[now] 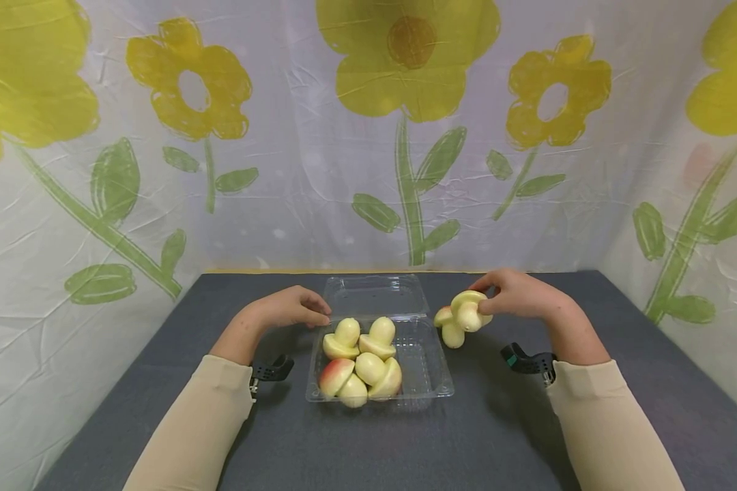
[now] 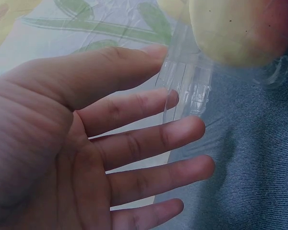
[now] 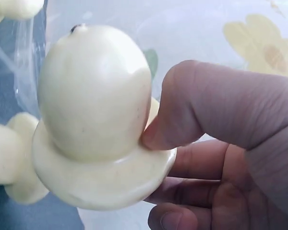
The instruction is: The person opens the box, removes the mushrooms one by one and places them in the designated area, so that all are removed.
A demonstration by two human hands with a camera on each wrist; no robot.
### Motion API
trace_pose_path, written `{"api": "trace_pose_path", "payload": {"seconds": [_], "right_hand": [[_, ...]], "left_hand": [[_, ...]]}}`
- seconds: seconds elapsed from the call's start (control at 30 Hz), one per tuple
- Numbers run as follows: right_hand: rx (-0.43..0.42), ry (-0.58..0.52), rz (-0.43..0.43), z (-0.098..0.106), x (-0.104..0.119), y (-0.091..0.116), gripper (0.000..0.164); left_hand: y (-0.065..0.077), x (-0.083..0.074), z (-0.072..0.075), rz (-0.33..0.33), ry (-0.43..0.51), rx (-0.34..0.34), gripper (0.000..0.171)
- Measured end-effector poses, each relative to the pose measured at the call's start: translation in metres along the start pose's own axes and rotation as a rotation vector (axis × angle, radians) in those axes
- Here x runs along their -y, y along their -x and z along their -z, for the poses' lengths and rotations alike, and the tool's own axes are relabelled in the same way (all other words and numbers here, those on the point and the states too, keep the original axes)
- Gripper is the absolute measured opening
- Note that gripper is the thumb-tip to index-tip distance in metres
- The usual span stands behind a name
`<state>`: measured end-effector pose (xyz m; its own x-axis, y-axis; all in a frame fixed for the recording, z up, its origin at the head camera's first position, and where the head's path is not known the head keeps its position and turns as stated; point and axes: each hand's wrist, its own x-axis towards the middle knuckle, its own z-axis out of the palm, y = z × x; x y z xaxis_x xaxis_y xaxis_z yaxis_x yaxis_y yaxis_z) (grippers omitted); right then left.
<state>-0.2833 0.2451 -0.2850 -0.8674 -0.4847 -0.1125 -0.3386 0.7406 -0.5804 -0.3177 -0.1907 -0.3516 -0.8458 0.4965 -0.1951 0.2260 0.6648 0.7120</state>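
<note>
My right hand (image 1: 522, 294) grips a pale yellow mushroom-shaped piece (image 1: 468, 315) by its cap, to the right of the clear plastic box (image 1: 422, 368). Thumb and curled fingers meet at the cap's edge in the right wrist view, with the rounded stem (image 3: 93, 91) facing the camera. A second mushroom-shaped piece (image 1: 452, 335) lies on the table just under the held one. Several more, some with red-blushed caps (image 1: 336, 374), fill the box's left part. At the box's left back corner is my left hand (image 1: 285, 307), its fingers extended and fingertips right at the plastic edge.
The box's transparent lid (image 1: 374, 294) is folded back behind it. A dark grey cloth covers the table (image 1: 368, 450). Behind stands a pale curtain (image 1: 295, 204) printed with yellow flowers. Black straps (image 1: 273, 369) are worn on both wrists.
</note>
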Motion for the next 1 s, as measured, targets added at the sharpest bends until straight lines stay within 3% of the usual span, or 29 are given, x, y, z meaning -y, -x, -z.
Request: {"api": "trace_pose_path", "payload": {"seconds": [0.67, 1.0], "right_hand": [[-0.044, 0.039, -0.086, 0.004, -0.045, -0.007, 0.050], [0.008, -0.003, -0.064, -0.010, -0.060, -0.021, 0.050]], "left_hand": [[-0.001, -0.001, 0.001, 0.004, -0.021, -0.001, 0.042], [-0.001, 0.001, 0.001, 0.003, -0.008, 0.003, 0.042]]}}
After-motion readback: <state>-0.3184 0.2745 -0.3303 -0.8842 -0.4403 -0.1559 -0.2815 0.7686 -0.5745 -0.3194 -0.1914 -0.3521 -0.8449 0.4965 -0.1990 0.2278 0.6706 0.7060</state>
